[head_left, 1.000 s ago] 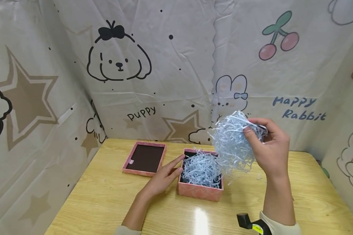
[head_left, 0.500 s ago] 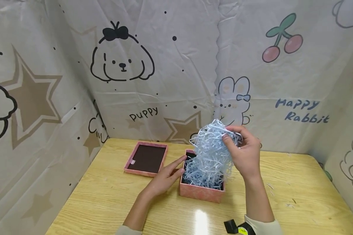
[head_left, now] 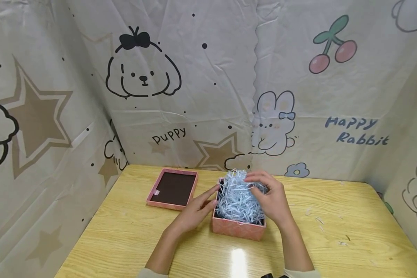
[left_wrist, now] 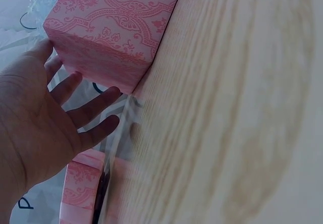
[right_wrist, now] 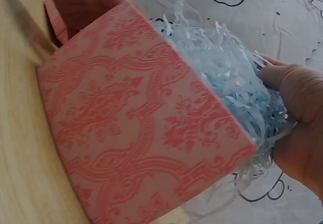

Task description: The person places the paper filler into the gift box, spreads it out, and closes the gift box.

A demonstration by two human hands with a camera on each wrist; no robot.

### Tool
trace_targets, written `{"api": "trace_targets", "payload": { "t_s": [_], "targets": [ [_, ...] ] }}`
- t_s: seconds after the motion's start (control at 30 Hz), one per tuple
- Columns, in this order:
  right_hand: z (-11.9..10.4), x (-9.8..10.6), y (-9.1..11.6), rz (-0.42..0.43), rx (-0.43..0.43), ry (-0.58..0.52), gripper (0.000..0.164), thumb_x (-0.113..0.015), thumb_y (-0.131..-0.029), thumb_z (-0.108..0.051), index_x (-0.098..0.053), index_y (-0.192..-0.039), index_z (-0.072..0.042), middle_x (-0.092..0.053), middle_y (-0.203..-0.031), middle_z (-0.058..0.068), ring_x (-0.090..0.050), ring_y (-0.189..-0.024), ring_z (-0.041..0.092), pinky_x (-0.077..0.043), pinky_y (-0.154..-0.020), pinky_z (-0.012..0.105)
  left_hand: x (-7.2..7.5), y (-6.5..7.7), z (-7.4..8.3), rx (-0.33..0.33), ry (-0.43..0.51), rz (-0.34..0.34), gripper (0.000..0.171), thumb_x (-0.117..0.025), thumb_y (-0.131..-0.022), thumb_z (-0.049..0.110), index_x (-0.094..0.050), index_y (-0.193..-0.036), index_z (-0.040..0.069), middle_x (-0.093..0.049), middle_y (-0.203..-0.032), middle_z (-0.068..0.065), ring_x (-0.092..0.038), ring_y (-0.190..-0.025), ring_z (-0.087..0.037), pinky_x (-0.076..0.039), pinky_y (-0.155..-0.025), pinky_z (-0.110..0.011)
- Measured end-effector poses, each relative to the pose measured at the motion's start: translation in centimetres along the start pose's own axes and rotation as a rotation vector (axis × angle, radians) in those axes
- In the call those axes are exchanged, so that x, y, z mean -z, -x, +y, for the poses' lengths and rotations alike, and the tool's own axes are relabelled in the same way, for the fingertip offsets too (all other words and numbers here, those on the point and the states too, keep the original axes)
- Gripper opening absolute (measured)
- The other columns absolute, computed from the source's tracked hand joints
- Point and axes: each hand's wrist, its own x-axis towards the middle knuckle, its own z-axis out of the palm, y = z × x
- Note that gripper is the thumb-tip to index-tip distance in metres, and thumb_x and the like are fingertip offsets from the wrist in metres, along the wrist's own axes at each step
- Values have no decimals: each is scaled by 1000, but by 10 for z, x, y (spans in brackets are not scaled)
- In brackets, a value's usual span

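Can see, set on a wood-grain table (head_left: pixel 132 239), a pink patterned box (head_left: pixel 238 229), open at the top and filled above its rim with pale blue shredded paper (head_left: pixel 238 202). At the left wall of the box, can see a left hand (head_left: pixel 194 211), spread wide with fingers nearly straight, fingertips touching or just beside the wall, gripping nothing. Above the right side of the box, can see a right hand (head_left: pixel 272 196) laid against the heap, fingers bent over the paper and thumb slightly apart; cannot tell from either view whether pinching any of it. To the left of the box and slightly farther back, can see a shallow lid (head_left: pixel 175 187) lying inside up, dark within and pink at the edges, with a small pale tab. To the right of the box, can spot loose strands (head_left: pixel 319 220) scattered about. Behind the box, can see a pale cloth (head_left: pixel 208 65) printed with a dog (head_left: pixel 143 78), a rabbit (head_left: pixel 273 127), cherries (head_left: pixel 319 63) and stars (head_left: pixel 38 116).
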Motion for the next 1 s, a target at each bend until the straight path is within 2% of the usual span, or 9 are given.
{"api": "trace_targets", "payload": {
  "t_s": [0.13,0.27,0.4,0.53,0.6,0.83,1.0],
  "targets": [
    [3,-3,3,-94,-22,37,37,-67,-90,16,-81,-108,-13,-73,-123,4,-64,-122,17,-48,-103,18,0,0,0,-1,-3,8,54,-53,-112,41,-37,-164,40,-38,-168,9,-41,-151,-23,-37,-122,-51],
    [3,-5,5,-140,-44,74,34,-71,-90,12,-80,-109,-15,-73,-123,2,-64,-123,21,-47,-108,21,0,0,0,14,2,11,54,-53,-112,41,-38,-163,42,-39,-167,7,-41,-151,-25,-37,-122,-53],
    [2,-9,7,-190,-59,126,30,-75,-92,6,-80,-112,-16,-73,-124,-1,-65,-124,22,-49,-112,36,-1,1,0,25,8,7,54,-54,-111,41,-38,-163,43,-40,-167,5,-45,-149,-26,-37,-121,-54],
    [0,-10,7,-212,-53,173,28,-77,-93,2,-78,-113,-18,-73,-123,-3,-66,-124,22,-51,-110,49,-1,2,0,33,21,3,55,-54,-111,43,-37,-163,45,-40,-167,5,-48,-148,-27,-38,-121,-55],
    [-2,-8,7,-206,-56,178,28,-78,-93,0,-78,-114,-18,-73,-123,-4,-66,-124,22,-51,-110,47,-1,2,1,31,26,1,55,-54,-111,43,-37,-163,45,-40,-167,5,-48,-148,-27,-37,-121,-54],
    [-14,10,7,-167,-97,83,33,-83,-92,-6,-75,-123,-13,-73,-126,1,-65,-121,21,-47,-108,23,-1,3,4,23,27,0,55,-53,-112,40,-37,-164,40,-40,-167,4,-46,-148,-25,-36,-123,-52],
    [-25,18,8,-137,-43,-12,35,-80,-93,-2,-72,-127,-9,-71,-129,8,-64,-122,18,-46,-110,22,-1,3,3,29,11,4,55,-53,-111,43,-37,-164,41,-41,-167,5,-46,-149,-26,-36,-123,-53]
  ]
}}
